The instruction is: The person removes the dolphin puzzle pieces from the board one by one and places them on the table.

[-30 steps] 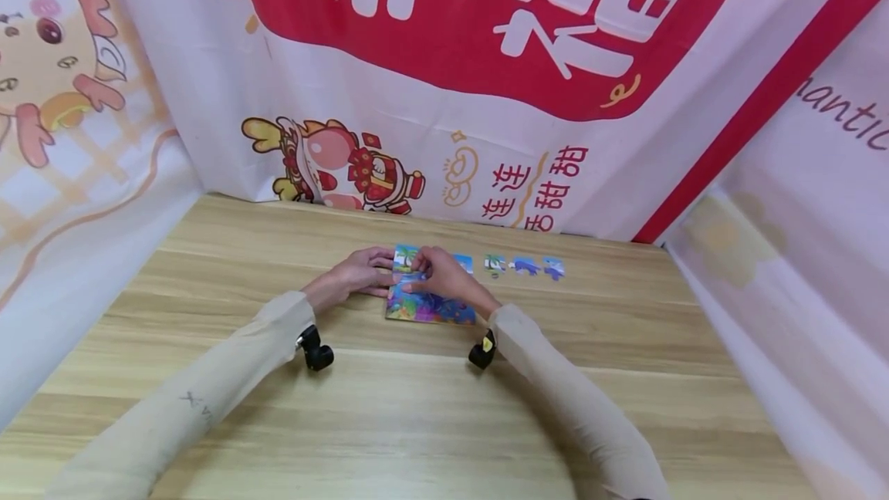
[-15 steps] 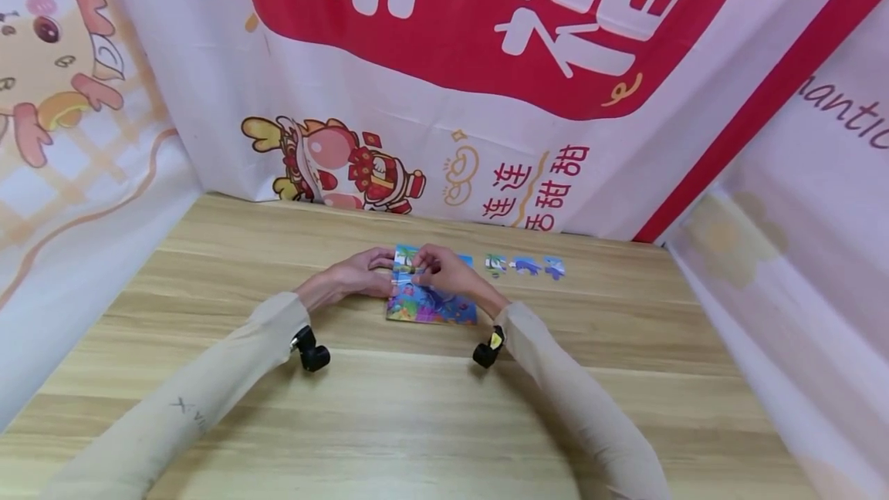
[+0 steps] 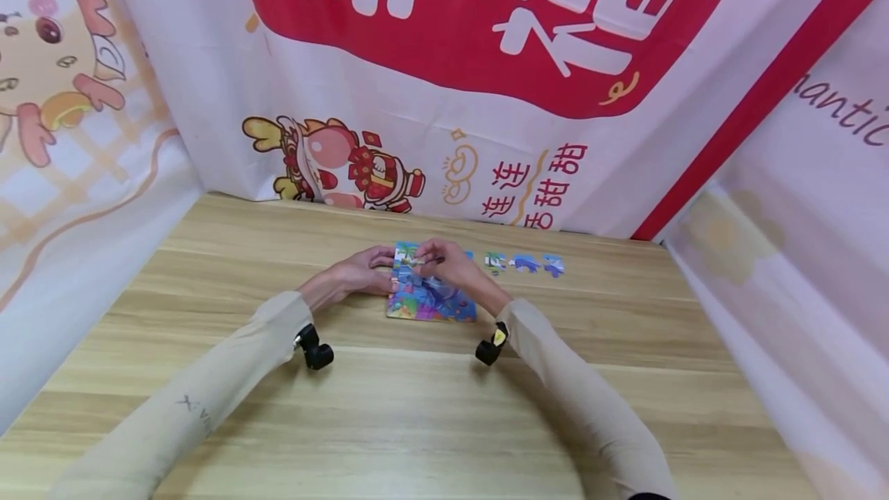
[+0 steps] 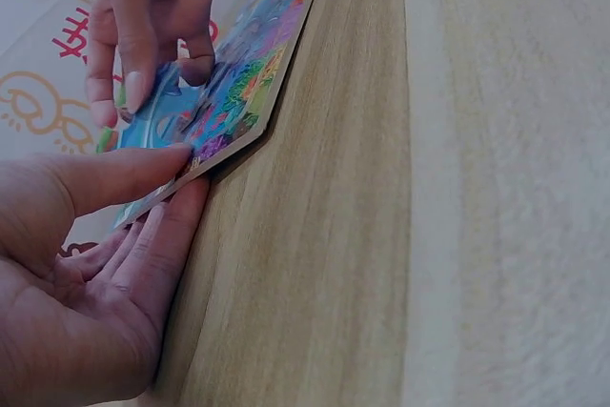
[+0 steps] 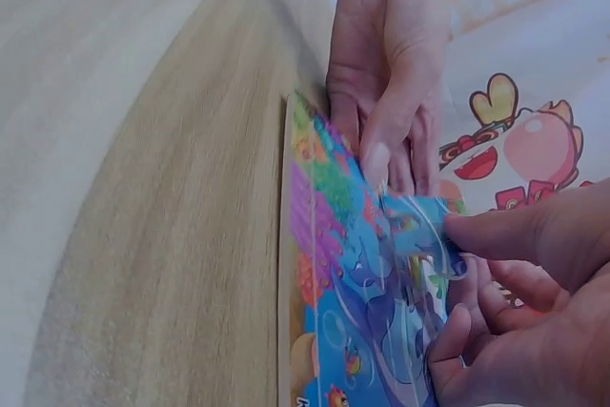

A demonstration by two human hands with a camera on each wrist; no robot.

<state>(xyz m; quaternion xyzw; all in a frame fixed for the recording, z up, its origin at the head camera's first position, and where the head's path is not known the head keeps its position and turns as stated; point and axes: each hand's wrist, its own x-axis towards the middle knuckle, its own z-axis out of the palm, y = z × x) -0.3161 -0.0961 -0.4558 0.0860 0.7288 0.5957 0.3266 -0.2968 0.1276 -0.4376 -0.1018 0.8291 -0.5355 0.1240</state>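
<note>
A colourful sea-scene jigsaw puzzle (image 3: 427,310) lies in a shallow board on the table. My left hand (image 3: 356,270) holds its left edge; in the left wrist view the thumb (image 4: 133,173) presses on top and the fingers are beneath the rim. Over the upper part of the puzzle, my right hand (image 3: 453,262) pinches a mostly blue puzzle piece (image 5: 416,219) between thumb and fingers. That piece is tilted above the board, and the fingers cover some of it. Behind the right hand, part of the picture is hidden.
To the right of the board lie three loose puzzle pieces (image 3: 525,263) in a row on the wooden table (image 3: 389,407). A printed cloth (image 3: 444,99) hangs behind the table, with more cloth along both sides.
My right hand has risen slightly from the puzzle with the piece between its fingers. The left hand's fingers have drawn closer together at the board's edge. The loose pieces stay put.
</note>
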